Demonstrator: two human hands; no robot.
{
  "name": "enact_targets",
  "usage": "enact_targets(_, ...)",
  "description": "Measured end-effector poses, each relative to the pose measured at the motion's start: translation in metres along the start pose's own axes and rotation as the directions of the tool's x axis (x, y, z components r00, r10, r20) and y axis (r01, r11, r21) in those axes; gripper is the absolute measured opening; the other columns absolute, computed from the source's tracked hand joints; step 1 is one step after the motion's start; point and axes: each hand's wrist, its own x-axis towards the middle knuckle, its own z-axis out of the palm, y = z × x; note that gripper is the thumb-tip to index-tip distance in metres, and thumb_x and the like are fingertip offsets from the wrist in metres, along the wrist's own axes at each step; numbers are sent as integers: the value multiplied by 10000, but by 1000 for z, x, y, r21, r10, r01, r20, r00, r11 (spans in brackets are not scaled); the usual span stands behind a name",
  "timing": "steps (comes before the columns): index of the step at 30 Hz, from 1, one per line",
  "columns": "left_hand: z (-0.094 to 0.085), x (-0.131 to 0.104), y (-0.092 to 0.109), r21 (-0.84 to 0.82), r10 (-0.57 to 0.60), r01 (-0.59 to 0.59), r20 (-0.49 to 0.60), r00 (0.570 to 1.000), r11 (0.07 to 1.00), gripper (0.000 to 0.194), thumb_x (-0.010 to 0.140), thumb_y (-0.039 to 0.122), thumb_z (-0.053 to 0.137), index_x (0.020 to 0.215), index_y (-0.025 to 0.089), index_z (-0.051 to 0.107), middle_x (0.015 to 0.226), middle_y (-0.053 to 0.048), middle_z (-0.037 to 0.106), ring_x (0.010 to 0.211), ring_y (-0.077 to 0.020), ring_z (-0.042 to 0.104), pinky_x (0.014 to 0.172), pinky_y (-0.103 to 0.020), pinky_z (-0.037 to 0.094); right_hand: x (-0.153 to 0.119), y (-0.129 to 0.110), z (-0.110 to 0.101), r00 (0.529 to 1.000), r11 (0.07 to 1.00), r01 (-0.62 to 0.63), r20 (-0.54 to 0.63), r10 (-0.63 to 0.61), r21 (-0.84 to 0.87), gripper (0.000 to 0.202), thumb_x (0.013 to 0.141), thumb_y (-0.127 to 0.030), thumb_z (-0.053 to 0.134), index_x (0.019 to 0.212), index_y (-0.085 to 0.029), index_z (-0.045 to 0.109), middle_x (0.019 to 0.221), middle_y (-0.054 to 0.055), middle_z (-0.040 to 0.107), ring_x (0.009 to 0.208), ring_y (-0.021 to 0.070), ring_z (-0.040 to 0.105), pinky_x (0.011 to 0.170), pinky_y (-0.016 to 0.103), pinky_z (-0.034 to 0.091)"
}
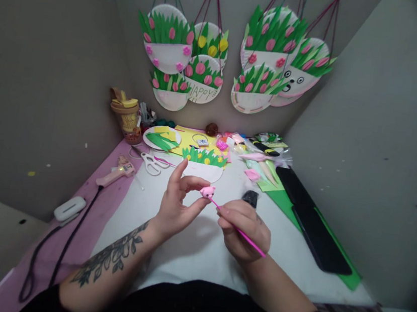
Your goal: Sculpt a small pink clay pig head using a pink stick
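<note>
Between the thumb and index finger of my left hand (180, 200) is a small pink clay animal head (207, 192) with dark eyes and little ears. My right hand (245, 229) pinches a thin bright pink stick (249, 242), whose tip touches the underside of the pink head. Both hands are raised over the white cloth. Just beyond them lies a white paper plate piece (201, 171) with green paper grass and yellow flowers. A small black packet (250, 197) is partly hidden behind my right hand.
White scissors (150, 163), a pink glue gun (117, 172) with a black cord and a white case (70, 208) are at left. Black trays (321, 230) lie on green sheets at right. Clay packets (269, 137) sit at the back; plate crafts (167, 57) hang above.
</note>
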Motion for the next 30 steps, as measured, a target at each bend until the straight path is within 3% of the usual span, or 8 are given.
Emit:
enact_targets(20, 0, -1, -1, -27, -5, 5, 3, 1000, 1000, 917, 785, 65, 690, 1484, 336, 164, 976, -10, 661, 957, -130, 652, 901, -309, 549, -2, 2, 0, 1000, 1000, -8, 14, 8, -1, 335, 868, -98, 580, 1195, -163, 602, 850, 79, 668, 760, 179, 659, 628, 338, 578)
enact_targets(25, -1, 1, -2, -111, -74, 73, -10, 997, 991, 882, 801, 102, 691, 1478, 337, 177, 1004, -21, 658, 968, -133, 644, 897, -310, 549, -10, 3, -2, 996, 995, 55, -82, -48, 88, 343, 870, -108, 578, 1212, -118, 597, 849, 85, 650, 735, 177, 648, 597, 333, 560)
enact_targets(30, -5, 5, -3, -222, -195, 184, -29, 980, 957, 874, 802, 133, 703, 1470, 355, 186, 1043, -26, 661, 983, -134, 654, 853, -268, 549, -10, 3, -3, 996, 995, 67, -67, -63, 67, 349, 867, -109, 577, 1215, -115, 595, 838, 84, 644, 722, 176, 632, 582, 326, 548)
